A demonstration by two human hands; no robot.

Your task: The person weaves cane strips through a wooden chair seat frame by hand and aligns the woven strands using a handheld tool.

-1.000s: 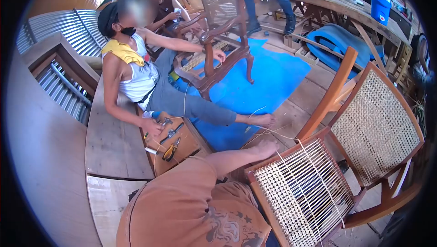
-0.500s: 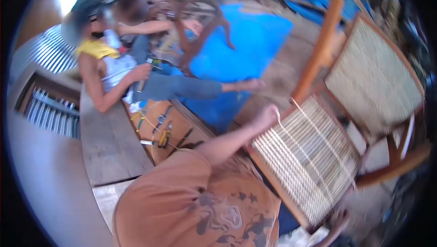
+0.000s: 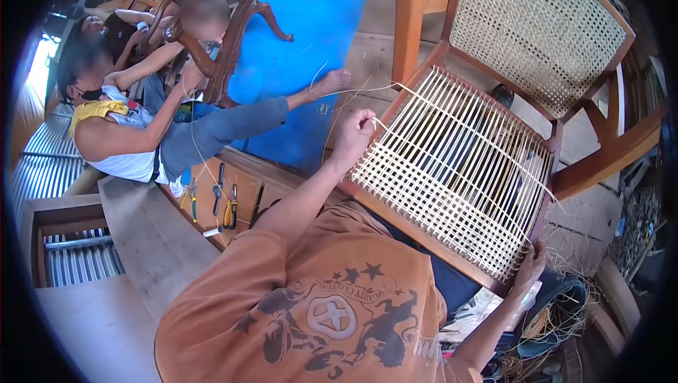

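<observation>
A wooden chair lies across my lap, its seat [image 3: 452, 189] strung with pale cane and its lower part woven into a tighter open grid. At the seat's upper left corner my left hand [image 3: 353, 139] pinches a cane strand [image 3: 441, 165], which crosses the seat to the right rail. My right hand [image 3: 531, 268] is closed at the lower right corner, with its fingertips by the strand's other end; its other fingers are partly hidden by the frame. Another strand [image 3: 487, 137] crosses higher up, its loose ends past both rails. The chair's backrest [image 3: 540, 37] has finished-looking cane mesh.
To the left, pliers [image 3: 230, 208] and other hand tools lie on a wooden bench [image 3: 138, 234]. A co-worker [image 3: 131, 121] sits there, handling a dark carved chair [image 3: 226, 58] over a blue sheet [image 3: 304, 37]. Cane scraps fill a dark container [image 3: 554, 319] at lower right.
The view has steadied and turned, so the chair sits higher in it. My right hand has come up to the seat's right rail. The co-worker's near hand has risen to the carved chair.
</observation>
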